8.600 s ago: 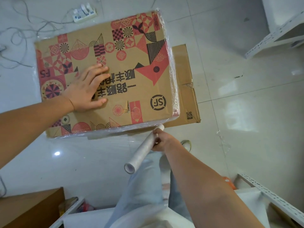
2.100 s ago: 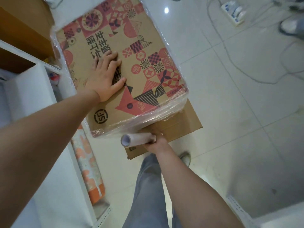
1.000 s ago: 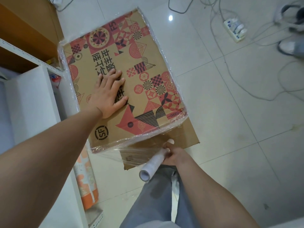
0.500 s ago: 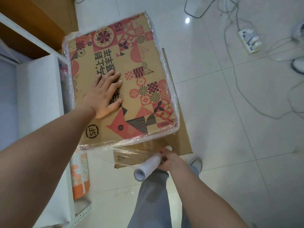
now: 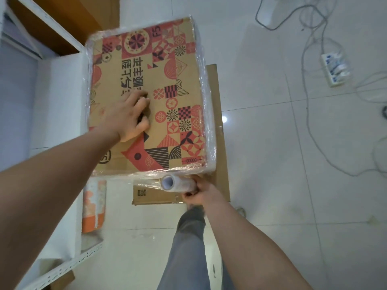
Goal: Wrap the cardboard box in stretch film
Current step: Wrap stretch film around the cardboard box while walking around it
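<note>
The printed cardboard box point(image 5: 150, 101) lay under the flat, pressing left hand point(image 5: 127, 116). The right hand point(image 5: 199, 190) gripped the stretch film roll point(image 5: 178, 183), now tight against the box's near edge; half a second earlier it hung lower.

Left hand point(image 5: 127, 117) pressed flat, arm extended, right hand point(image 5: 200, 190) gripping, fingers curled

The cardboard box point(image 5: 180, 84) is sitting mid-frame over a flat carton point(image 5: 217, 143); the film roll point(image 5: 178, 183) is lying just below it, shelving point(image 5: 52, 84) standing left, a power strip point(image 5: 336, 68) lying upper right.
</note>
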Demonstrator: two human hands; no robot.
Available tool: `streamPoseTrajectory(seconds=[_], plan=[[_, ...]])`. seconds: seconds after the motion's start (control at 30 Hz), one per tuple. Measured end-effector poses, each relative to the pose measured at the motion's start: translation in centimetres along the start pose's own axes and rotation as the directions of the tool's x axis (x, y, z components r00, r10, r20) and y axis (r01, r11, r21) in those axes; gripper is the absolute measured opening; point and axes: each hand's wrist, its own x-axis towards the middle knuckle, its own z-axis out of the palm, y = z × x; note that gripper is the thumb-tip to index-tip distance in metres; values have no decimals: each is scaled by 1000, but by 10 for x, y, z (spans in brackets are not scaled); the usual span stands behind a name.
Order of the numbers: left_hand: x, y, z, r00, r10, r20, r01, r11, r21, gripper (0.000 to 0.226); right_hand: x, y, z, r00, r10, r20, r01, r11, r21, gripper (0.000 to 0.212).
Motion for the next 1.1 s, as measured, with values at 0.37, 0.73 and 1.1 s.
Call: streamPoseTrajectory(seconds=[0.37, 0.73, 1.1], plan=[[5, 41, 22, 902, -408, -139, 345, 876, -337, 53, 4, -28, -8, 998, -28, -57, 22, 995, -98, 43], [7, 41, 26, 902, -406, -145, 335, 872, -357, 49, -19, -38, -15, 985, -79, -154, 54, 986, -158, 51], [8, 41, 26, 904, -406, -134, 335, 867, -369, 45, -18, -42, -18, 991, -1, -135, -13, 994, -105, 47]])
